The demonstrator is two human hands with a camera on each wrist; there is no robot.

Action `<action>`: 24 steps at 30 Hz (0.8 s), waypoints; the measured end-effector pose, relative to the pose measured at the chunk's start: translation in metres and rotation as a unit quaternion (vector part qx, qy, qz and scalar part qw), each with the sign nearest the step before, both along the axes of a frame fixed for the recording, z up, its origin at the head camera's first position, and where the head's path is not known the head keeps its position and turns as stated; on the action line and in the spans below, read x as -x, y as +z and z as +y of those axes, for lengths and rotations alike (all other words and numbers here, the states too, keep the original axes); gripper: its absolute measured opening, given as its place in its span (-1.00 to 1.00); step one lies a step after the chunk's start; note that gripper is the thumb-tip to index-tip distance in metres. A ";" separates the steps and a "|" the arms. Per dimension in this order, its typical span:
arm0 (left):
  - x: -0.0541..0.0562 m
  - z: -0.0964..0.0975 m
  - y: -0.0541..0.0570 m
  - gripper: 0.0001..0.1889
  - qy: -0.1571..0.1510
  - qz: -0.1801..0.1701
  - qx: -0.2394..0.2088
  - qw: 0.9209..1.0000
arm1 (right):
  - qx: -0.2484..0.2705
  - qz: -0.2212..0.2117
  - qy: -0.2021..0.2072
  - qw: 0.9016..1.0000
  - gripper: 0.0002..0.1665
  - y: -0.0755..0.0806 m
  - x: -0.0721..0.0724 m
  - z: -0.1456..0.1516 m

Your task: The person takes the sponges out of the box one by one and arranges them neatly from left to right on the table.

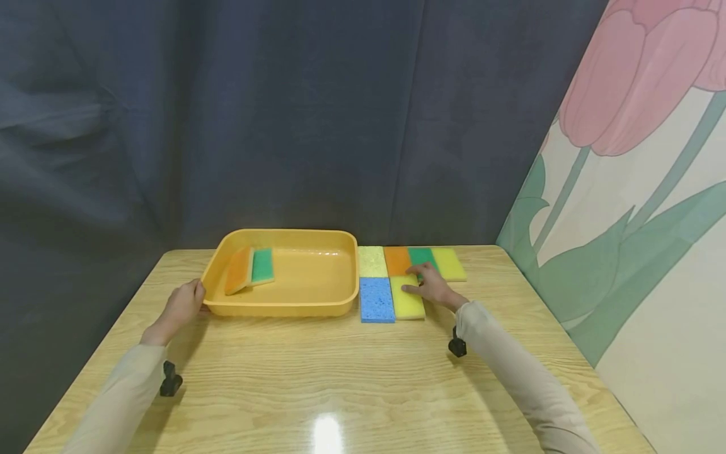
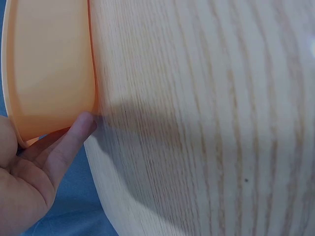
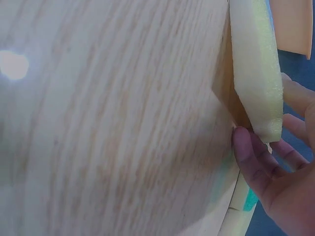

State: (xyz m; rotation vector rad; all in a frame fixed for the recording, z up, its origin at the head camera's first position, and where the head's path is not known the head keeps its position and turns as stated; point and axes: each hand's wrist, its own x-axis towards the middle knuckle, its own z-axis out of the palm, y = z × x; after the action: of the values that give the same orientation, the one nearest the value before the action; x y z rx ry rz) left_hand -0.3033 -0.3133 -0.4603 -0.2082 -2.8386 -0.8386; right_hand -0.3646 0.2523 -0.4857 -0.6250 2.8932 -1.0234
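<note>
My left hand (image 1: 183, 304) grips the left end of the yellow tray (image 1: 283, 309). In the left wrist view its thumb lies against the outer wall, near the tabletop. Inside the tray, an orange sponge (image 1: 237, 270) leans against a green sponge (image 1: 263, 265). My right hand (image 1: 432, 287) reaches over a yellow sponge (image 1: 408, 306), thumb and fingers spread apart. The right wrist view has the thumb low beside this sponge's end and the fingers behind its top face. A blue sponge (image 1: 377, 300) lies along the left side of the yellow one.
Behind them, a pale yellow sponge (image 1: 372, 260), an orange sponge (image 1: 396, 260), a partly covered green sponge (image 1: 420, 255) and another yellow sponge (image 1: 450, 263) form a row. A dark curtain (image 1: 295, 126) hangs behind the wooden table (image 1: 295, 378). A flower-painted wall (image 1: 641, 252) stands at right.
</note>
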 end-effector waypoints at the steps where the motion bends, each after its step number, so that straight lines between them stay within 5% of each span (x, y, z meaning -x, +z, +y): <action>1: -0.001 0.000 0.001 -0.65 0.000 0.001 0.000 1.000 | 0.000 0.000 0.000 1.000 -0.40 0.000 0.000 0.000; 24: -0.003 0.003 0.004 -0.65 0.002 0.003 -0.001 1.000 | -0.003 0.004 0.004 1.000 -0.44 -0.002 -0.001 0.001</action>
State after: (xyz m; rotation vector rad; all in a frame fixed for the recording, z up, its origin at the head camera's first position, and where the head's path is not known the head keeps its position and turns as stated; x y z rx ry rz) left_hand -0.2999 -0.3105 -0.4558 -0.2042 -2.8315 -0.8379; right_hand -0.3632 0.2532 -0.4878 -0.6432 2.8975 -1.0119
